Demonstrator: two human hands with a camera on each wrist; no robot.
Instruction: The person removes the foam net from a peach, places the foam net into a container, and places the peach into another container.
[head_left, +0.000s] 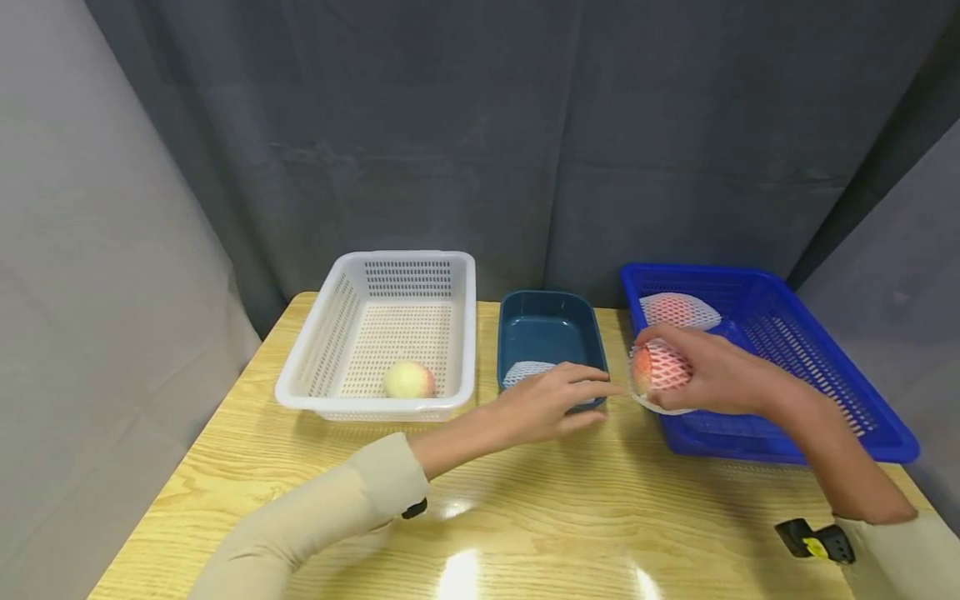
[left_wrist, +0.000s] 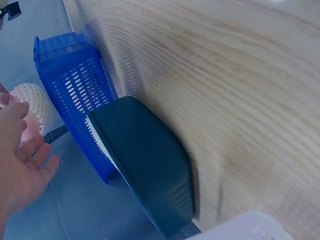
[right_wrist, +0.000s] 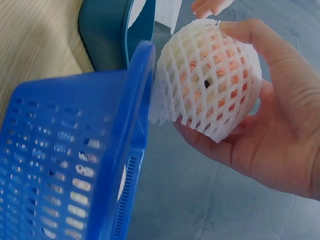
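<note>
My right hand (head_left: 723,371) grips a peach (right_wrist: 207,80) wrapped in a white foam net, held above the near left edge of the blue basket (head_left: 847,446). Thumb and fingers lie round the sides of the net in the right wrist view. My left hand (head_left: 551,400) hovers over the front of the small dark teal bin (head_left: 551,302), its fingers extended toward the netted peach and nothing in its grasp. A small gap separates those fingers from the fruit in the head view. White foam netting (head_left: 525,371) lies in the teal bin, partly hidden by the left hand.
Inside the blue basket lies another netted peach (head_left: 672,310). At the left stands a white basket (head_left: 300,396) with one bare peach (head_left: 408,380) in it. All three containers stand on a wooden table (head_left: 525,533), with a dark curtain (head_left: 420,125) behind.
</note>
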